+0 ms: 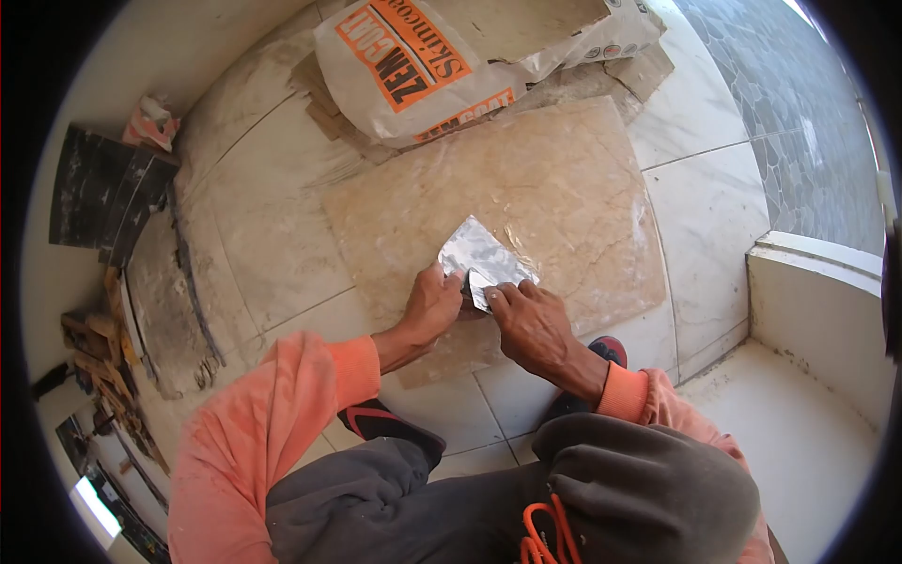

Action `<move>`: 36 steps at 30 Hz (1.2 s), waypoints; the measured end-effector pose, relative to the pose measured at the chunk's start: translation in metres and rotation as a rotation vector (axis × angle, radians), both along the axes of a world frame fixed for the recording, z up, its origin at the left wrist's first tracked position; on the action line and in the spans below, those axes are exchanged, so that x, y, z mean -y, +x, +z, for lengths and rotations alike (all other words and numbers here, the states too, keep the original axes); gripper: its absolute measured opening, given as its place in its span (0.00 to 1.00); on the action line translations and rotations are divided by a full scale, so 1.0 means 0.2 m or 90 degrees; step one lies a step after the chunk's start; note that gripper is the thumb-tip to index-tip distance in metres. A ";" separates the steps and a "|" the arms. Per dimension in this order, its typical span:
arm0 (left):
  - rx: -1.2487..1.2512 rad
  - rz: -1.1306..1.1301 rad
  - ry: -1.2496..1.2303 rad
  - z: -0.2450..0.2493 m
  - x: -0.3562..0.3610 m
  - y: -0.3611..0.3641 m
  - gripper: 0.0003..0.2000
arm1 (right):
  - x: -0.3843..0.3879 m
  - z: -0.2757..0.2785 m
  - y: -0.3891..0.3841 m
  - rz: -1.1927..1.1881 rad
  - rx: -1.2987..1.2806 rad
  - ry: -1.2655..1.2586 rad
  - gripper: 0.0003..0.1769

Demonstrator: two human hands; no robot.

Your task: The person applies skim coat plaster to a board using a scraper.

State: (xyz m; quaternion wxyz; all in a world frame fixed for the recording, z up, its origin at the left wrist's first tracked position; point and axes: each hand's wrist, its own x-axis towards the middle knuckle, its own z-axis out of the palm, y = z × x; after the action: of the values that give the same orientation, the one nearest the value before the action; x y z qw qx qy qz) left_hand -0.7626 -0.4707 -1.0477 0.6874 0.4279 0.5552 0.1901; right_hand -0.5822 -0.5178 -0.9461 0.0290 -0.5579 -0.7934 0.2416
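My left hand is closed around a putty knife, its broad, smeared metal blade pointing away from me over the tan board. In my right hand a smaller metal scraper is pinched, and its blade lies against or just over the near part of the broad one. Both handles are mostly covered by my fingers. Beneath the hands is the tan board, dusty and streaked, with a little pale residue beside the broad blade.
A skim coat bag lies on cardboard beyond the board. Dark tile pieces and a small crumpled bag stand by the left wall, with scrap wood nearer. At right is a low white ledge. My shoes flank the board's near edge.
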 end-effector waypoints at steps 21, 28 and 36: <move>0.107 -0.017 -0.064 0.31 -0.04 0.06 0.10 | -0.09 0.09 -0.07 -0.018 -0.038 0.016 0.10; -0.007 -0.033 0.061 0.21 -0.03 0.04 0.10 | -0.15 0.00 -0.08 0.005 -0.016 0.008 0.09; 0.130 0.043 -0.186 0.42 -0.07 0.13 0.12 | -0.32 -0.07 0.01 -0.056 0.043 -0.047 0.16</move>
State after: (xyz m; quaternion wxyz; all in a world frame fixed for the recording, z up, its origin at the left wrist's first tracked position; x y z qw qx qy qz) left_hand -0.7373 -0.4571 -0.9632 0.7884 0.2831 0.5181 0.1728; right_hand -0.5793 -0.4536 -0.9610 -0.0080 -0.6010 -0.7591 0.2501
